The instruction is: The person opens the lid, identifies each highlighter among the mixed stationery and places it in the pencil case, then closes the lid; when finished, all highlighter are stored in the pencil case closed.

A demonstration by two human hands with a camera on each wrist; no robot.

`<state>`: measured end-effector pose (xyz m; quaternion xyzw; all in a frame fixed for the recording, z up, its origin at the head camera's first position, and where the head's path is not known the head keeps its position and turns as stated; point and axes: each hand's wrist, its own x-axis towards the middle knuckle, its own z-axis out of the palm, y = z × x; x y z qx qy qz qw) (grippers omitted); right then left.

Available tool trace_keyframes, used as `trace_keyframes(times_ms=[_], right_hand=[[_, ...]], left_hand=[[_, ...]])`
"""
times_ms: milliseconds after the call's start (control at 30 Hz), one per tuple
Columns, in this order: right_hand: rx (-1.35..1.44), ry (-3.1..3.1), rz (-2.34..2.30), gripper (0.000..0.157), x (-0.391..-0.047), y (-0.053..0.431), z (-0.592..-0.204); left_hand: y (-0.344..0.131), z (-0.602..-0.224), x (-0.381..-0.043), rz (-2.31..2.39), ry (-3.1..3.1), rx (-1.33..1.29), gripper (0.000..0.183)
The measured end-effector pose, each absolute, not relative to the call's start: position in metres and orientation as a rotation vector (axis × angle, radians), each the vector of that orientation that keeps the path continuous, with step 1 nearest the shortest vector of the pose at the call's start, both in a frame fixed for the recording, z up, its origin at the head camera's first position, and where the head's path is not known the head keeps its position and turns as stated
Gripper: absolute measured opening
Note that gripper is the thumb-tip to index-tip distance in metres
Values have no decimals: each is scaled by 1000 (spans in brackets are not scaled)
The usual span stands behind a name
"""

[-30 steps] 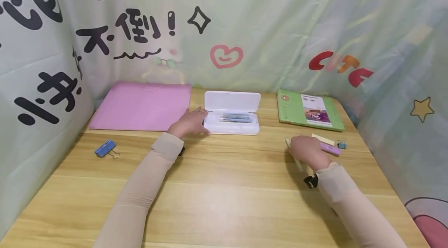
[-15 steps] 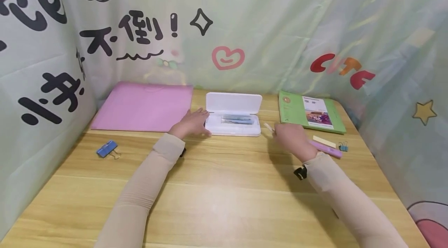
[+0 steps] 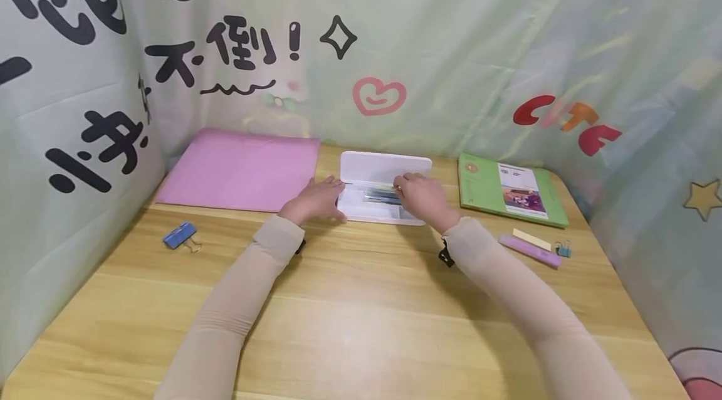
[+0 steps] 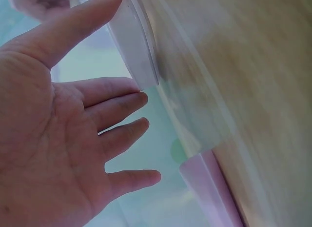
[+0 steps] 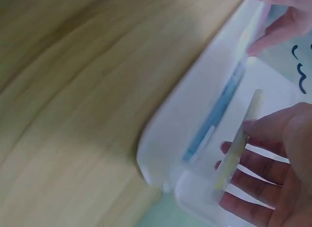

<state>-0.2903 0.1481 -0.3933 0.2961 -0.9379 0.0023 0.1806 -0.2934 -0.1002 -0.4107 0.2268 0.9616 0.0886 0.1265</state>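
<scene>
A white pencil case lies on the table with its lid raised. Several blue pens are inside. My left hand is at the case's left end. In the left wrist view, the fingers of that hand are extended, with thumb and index finger at the white case's end. Above the right part of the case is my right hand. Seen from the right wrist, this hand pinches a pale yellow pen between thumb and fingers, over the case beside a blue pen.
A pink folder lies at the back left, with a blue binder clip in front. At the right are a green book, a purple stick-shaped item, a cream strip and a teal binder clip. Printed curtains border the table.
My right hand has carried the pale yellow pen leftward, from beside the purple item to above the pencil case. The left hand stays at the case's left end.
</scene>
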Motion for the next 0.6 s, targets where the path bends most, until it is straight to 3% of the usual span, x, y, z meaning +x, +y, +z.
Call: trace_keyframes(times_ms=[600], right_hand=[[832, -2686, -7, 11, -303, 139, -410]], left_hand=[[-99, -413, -295, 246, 2792, 635, 90]])
